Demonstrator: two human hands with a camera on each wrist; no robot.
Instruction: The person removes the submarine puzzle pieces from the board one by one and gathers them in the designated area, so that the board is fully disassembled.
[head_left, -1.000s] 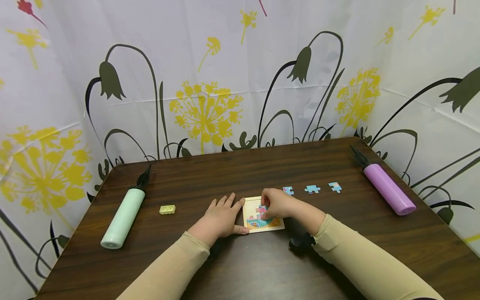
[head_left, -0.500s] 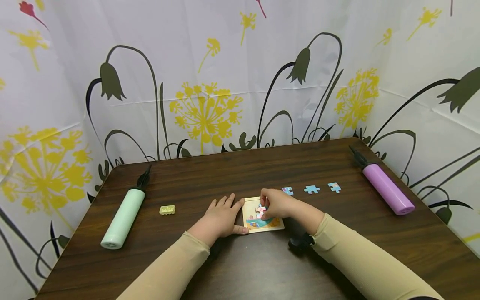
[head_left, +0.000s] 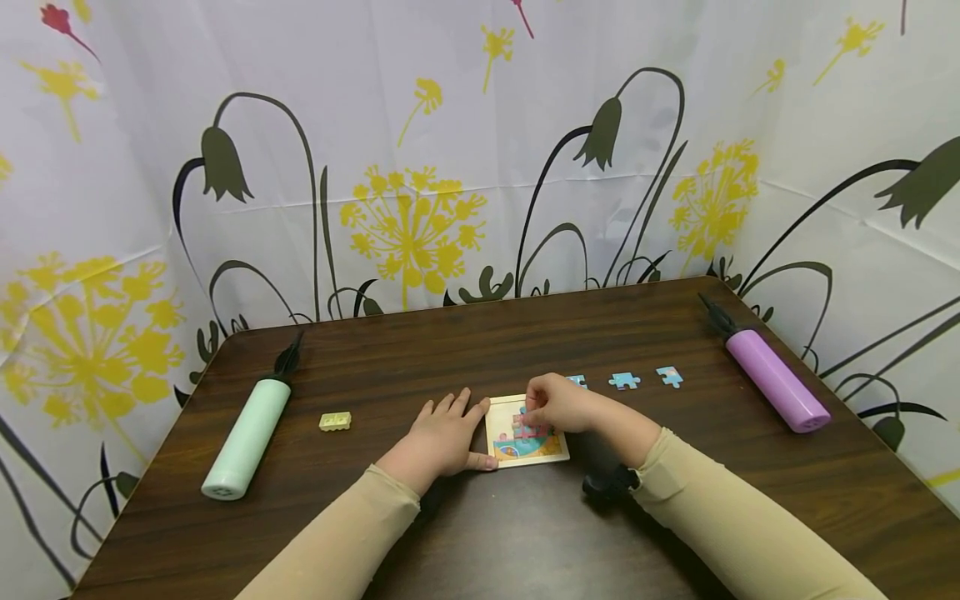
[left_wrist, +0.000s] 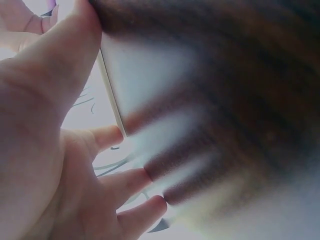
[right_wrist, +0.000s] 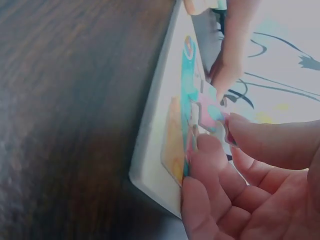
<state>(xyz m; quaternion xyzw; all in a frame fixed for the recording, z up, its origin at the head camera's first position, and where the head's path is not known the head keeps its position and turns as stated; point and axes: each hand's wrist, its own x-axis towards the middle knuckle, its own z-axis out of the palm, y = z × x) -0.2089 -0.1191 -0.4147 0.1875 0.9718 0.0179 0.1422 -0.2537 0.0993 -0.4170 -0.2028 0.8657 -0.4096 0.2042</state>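
Note:
My left hand (head_left: pixel 438 437) rests on the table with spread fingers, its thumb and index fingertips touching the left side of a small wooden jigsaw tray (head_left: pixel 528 462). Over the tray, my right hand (head_left: pixel 562 404) pinches a pink and blue puzzle piece (right_wrist: pixel 212 111) between thumb and fingers. In the right wrist view that piece stands tilted, at least partly raised off the board. Orange and teal pieces (right_wrist: pixel 175 145) lie along the tray's near side. The left wrist view shows my left fingers (left_wrist: pixel 132 185) against the tabletop; the tray is seen only edge-on there.
Loose blue puzzle pieces lie behind the tray: one partly behind my right hand (head_left: pixel 577 381), a middle piece (head_left: pixel 625 381) and a right piece (head_left: pixel 670 377). A yellow toy brick (head_left: pixel 334 421) and green pump (head_left: pixel 247 437) lie left; a purple pump (head_left: pixel 778 379) lies right.
My right hand has shifted slightly up and right, and the pinched piece has changed its tilt. The hand now covers part of the nearest loose piece. My left hand stays put.

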